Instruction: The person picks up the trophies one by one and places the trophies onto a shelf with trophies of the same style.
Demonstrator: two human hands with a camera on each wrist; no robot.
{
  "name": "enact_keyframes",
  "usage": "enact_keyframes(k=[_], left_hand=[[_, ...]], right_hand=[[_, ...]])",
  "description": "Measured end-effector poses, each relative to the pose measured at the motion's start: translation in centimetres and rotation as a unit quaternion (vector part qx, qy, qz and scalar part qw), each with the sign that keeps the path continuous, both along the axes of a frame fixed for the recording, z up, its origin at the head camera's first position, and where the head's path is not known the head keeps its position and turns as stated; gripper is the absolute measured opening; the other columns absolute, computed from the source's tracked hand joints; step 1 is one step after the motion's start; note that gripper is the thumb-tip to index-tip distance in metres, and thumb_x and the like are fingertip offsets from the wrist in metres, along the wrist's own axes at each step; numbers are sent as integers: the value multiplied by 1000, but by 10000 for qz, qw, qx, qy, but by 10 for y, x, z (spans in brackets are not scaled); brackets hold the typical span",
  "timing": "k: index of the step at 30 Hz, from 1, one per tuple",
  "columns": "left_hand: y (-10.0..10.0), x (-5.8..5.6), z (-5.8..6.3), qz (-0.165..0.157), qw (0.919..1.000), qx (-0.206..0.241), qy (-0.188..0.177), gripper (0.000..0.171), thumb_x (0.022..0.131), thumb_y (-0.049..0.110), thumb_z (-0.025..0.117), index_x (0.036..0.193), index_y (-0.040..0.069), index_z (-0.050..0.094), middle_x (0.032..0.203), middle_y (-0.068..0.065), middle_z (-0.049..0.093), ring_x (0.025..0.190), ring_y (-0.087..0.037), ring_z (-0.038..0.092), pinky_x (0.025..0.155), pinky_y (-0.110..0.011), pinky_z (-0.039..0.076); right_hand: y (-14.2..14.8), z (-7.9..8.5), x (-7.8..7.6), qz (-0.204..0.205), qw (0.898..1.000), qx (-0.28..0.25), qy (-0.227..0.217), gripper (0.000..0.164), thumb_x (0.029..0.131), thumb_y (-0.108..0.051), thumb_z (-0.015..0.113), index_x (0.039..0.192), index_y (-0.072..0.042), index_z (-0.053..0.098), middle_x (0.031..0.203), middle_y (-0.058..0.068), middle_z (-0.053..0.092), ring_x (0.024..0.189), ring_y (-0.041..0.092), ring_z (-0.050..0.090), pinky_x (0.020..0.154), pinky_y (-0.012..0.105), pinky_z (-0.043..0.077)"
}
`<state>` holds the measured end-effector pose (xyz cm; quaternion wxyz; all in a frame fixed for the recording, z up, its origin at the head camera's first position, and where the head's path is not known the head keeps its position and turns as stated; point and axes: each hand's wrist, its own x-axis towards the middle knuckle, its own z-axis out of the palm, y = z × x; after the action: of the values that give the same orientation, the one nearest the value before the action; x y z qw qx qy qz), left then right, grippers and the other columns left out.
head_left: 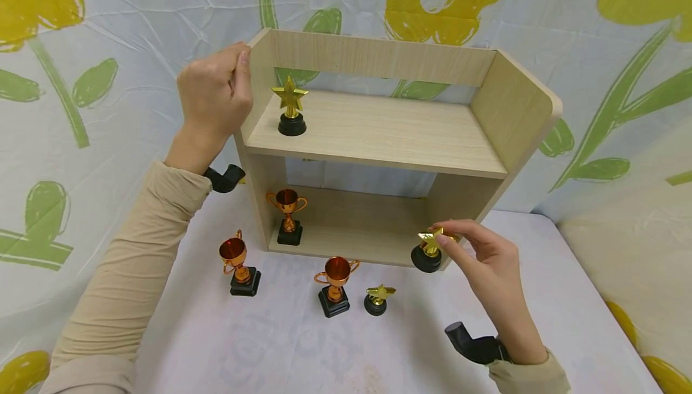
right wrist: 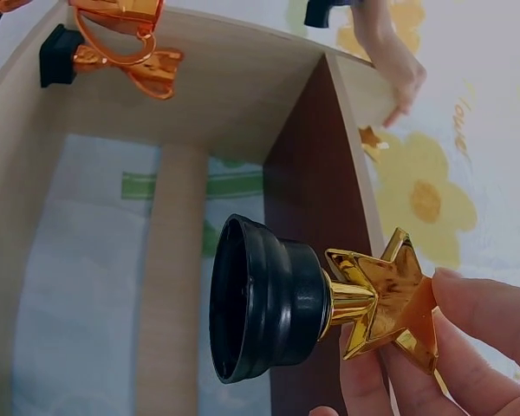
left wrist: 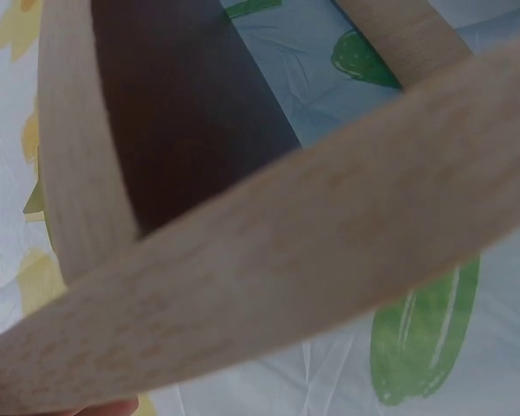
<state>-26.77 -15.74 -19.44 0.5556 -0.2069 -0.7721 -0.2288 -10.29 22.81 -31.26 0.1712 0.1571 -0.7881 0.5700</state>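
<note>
My left hand [head_left: 216, 90] grips the upper left side panel of a pale wooden shelf [head_left: 389, 136]; in the left wrist view the panel [left wrist: 286, 251] crosses the picture, with only a bit of fingers [left wrist: 113, 407] showing. My right hand [head_left: 489, 268] pinches a gold star trophy [head_left: 429, 250] by its star, before the lower compartment's right front; its round black base [right wrist: 269, 299] faces the shelf in the right wrist view. Another star trophy [head_left: 291, 109] stands at the upper board's left. A bronze cup trophy [head_left: 289, 217] stands in the lower compartment's left.
On the white table [head_left: 303, 358] before the shelf stand two more bronze cup trophies, one at the left [head_left: 240, 265] and one in the middle [head_left: 335, 286]. Beside the middle cup is a small gold star trophy [head_left: 376, 300]. A flower-printed cloth [head_left: 130, 112] hangs behind.
</note>
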Motion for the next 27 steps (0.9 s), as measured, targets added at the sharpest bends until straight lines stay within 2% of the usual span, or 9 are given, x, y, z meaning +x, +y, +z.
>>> enact_keyframes(k=[11, 18, 27], left_hand=[[-1, 1, 0, 22, 10000, -35, -26, 36, 97, 21, 41, 69, 4, 55, 55, -9, 41, 46, -25, 36, 47, -37, 23], [-1, 2, 0, 46, 9998, -210, 24, 36, 98, 19, 40, 72, 2, 58, 56, -9, 43, 47, -24, 37, 46, -35, 24], [-1, 3, 1, 52, 9997, -228, 3, 35, 98, 18, 39, 72, 2, 57, 56, -9, 41, 47, -24, 36, 46, -35, 23]], right_hand=[[-4, 3, -2, 137, 9998, -66, 114, 19, 89, 5, 68, 108, 3, 70, 106, 11, 71, 107, 20, 63, 98, 23, 43], [-6, 6, -4, 192, 9996, -82, 199, 18, 89, 5, 68, 106, 3, 70, 105, 12, 71, 104, 21, 63, 98, 24, 43], [-11, 10, -4, 242, 9991, -153, 313, 18, 88, 7, 68, 105, 3, 70, 104, 12, 71, 102, 20, 64, 97, 23, 44]])
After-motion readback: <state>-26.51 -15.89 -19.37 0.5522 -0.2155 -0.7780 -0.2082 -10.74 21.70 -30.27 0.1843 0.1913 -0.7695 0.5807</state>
